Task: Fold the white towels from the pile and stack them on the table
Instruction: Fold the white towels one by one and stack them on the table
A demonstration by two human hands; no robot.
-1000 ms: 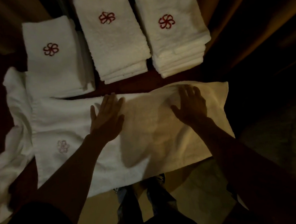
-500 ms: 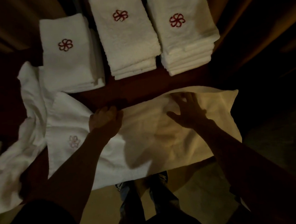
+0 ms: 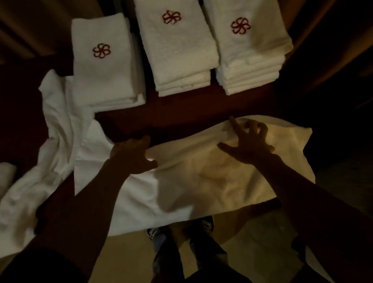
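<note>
White towel (image 3: pixel 187 188): spread across frame centre on dark table (image 3: pixel 177 111), near edge overhanging.
Left hand (image 3: pixel 133 158): fingers curled, gripping its far edge.
Right hand (image 3: pixel 249 142): bent fingers pinch that edge; dim.
Pile (image 3: pixel 22 198): crumpled, cut off at left.
Stacks (image 3: pixel 178 47): three, folded, top of frame.

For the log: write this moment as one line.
left hand: grips towel far edge | right hand: pinches same edge | folded stacks: three
</note>
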